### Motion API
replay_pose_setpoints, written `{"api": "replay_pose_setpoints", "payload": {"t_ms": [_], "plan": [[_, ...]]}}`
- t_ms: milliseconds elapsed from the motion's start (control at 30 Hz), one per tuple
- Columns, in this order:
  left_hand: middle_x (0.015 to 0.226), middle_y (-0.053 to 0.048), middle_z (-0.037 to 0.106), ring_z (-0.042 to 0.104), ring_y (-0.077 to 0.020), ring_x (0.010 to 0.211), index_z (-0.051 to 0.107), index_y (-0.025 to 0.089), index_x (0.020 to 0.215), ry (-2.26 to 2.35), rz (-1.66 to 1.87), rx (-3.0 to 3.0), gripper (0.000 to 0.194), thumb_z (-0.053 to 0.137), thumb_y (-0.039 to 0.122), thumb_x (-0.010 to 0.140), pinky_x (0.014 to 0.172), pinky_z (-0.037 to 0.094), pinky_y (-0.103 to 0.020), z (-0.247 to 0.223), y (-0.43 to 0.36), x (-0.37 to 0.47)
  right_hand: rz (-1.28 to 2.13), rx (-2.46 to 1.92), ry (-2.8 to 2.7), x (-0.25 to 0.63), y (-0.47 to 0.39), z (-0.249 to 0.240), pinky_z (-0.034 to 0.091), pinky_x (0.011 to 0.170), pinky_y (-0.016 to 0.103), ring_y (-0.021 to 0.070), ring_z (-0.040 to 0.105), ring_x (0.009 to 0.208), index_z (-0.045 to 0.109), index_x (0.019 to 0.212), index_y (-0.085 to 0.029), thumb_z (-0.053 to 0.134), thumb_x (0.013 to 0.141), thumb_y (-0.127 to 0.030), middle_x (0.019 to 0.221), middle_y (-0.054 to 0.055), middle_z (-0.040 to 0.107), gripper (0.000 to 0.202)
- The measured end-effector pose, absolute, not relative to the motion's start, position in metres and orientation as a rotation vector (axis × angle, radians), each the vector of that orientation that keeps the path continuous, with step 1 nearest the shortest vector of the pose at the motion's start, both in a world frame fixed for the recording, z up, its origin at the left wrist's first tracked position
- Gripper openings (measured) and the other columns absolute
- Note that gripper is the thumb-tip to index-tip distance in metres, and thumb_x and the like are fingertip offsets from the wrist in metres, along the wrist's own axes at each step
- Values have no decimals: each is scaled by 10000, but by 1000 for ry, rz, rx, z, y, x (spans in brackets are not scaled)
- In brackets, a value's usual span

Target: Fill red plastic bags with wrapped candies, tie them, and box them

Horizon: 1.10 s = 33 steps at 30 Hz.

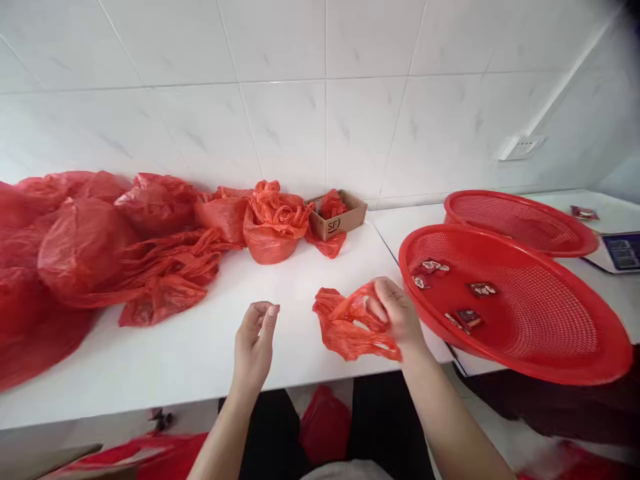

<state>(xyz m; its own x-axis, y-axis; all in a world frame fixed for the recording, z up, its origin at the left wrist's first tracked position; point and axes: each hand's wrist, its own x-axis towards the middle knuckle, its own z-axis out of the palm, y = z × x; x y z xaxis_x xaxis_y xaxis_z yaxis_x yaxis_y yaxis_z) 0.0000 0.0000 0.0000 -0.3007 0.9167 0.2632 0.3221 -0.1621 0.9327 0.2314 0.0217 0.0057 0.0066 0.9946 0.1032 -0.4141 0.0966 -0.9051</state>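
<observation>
My right hand is closed on a thin red plastic bag, crumpled, with its handle loops hanging to the left above the white table. The bag covers part of what the fingers do. To the left, my left hand is raised over the table's front part, fingers loosely curled and thumb apart from them. It appears to hold nothing and is not touching the bag. Close by on the right stands a large red plastic basket with several small wrapped packets on its bottom.
Filled red bags crowd the table's left side, with loose red bags before them. A small cardboard box sits against the tiled wall. A second red basket and a scale stand at the right.
</observation>
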Motion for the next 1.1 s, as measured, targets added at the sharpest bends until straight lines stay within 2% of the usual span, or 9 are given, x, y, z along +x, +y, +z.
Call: {"api": "replay_pose_setpoints", "payload": {"t_ms": [133, 200, 333, 433, 533, 633, 733, 933, 1100], "plan": [[1241, -87, 522, 453, -246, 1259, 610, 229, 970, 1391, 1308, 1886, 132, 518, 312, 923, 1028, 399, -419, 7, -24, 36, 1300, -888, -1176, 191, 5, 13, 402, 491, 208, 80, 494, 513, 679, 969, -208, 650, 849, -429, 597, -40, 579, 253], [1418, -112, 401, 366, -269, 1352, 608, 225, 1101, 1424, 1175, 2010, 213, 494, 238, 921, 1068, 371, -454, 0, -26, 41, 1315, -885, -1230, 182, -3, 15, 509, 711, 268, 144, 633, 778, 683, 1071, -223, 638, 860, -405, 878, 22, 699, 282], [1503, -148, 320, 334, -338, 1381, 625, 191, 1107, 1610, 990, 2112, 284, 504, 148, 854, 1051, 380, -542, -24, -16, 34, 1390, -865, -1344, 179, -18, 16, 454, 1000, 371, 211, 591, 1141, 641, 1219, -262, 627, 875, -367, 1199, 45, 663, 360], [1507, -132, 342, 360, -338, 1370, 651, 192, 1045, 1633, 892, 2160, 287, 522, 108, 803, 1028, 419, -519, -34, -5, 22, 1450, -826, -1440, 179, -29, 15, 455, 1000, 377, 210, 577, 1160, 609, 1267, -276, 632, 876, -354, 1228, 46, 644, 399], [1510, -116, 358, 415, -325, 1333, 651, 190, 1077, 1840, 871, 2081, 294, 503, 145, 827, 1013, 445, -475, -37, 10, 3, 1510, -779, -1437, 186, -37, 17, 503, 867, 341, 175, 625, 965, 600, 1271, -273, 630, 876, -363, 1103, 41, 670, 406], [1480, -184, 387, 467, -395, 1261, 647, 135, 1078, 2042, 836, 1965, 298, 463, 204, 854, 963, 447, -547, -37, 24, -30, 1427, -860, -1362, 211, -34, 17, 461, 598, 248, 95, 528, 608, 564, 1307, -263, 633, 872, -377, 754, -18, 616, 455], [1414, -209, 457, 526, -414, 1175, 659, 124, 1019, 2109, 800, 1893, 292, 445, 231, 853, 914, 448, -566, -31, 28, -59, 1205, -1080, -1349, 244, -15, 14, 362, 490, 222, 80, 408, 509, 499, 1366, -252, 610, 881, -403, 621, -58, 475, 520], [908, -56, 710, 662, -198, 716, 660, 189, 1050, 1870, 698, 1841, 304, 472, 217, 813, 662, 522, -311, -8, 9, -49, 245, -1255, -1499, 243, -3, 31, 477, 875, 406, 222, 570, 1003, 526, 1272, -226, 596, 875, -311, 1068, 83, 606, 412], [799, -22, 687, 615, -161, 664, 663, 172, 1057, 1581, 686, 1809, 283, 494, 225, 837, 609, 490, -263, 21, -12, -15, 143, -1041, -2191, 185, -22, 45, 401, 1056, 507, 281, 481, 1264, 675, 971, -280, 512, 909, -253, 1285, 61, 589, 177]]}}
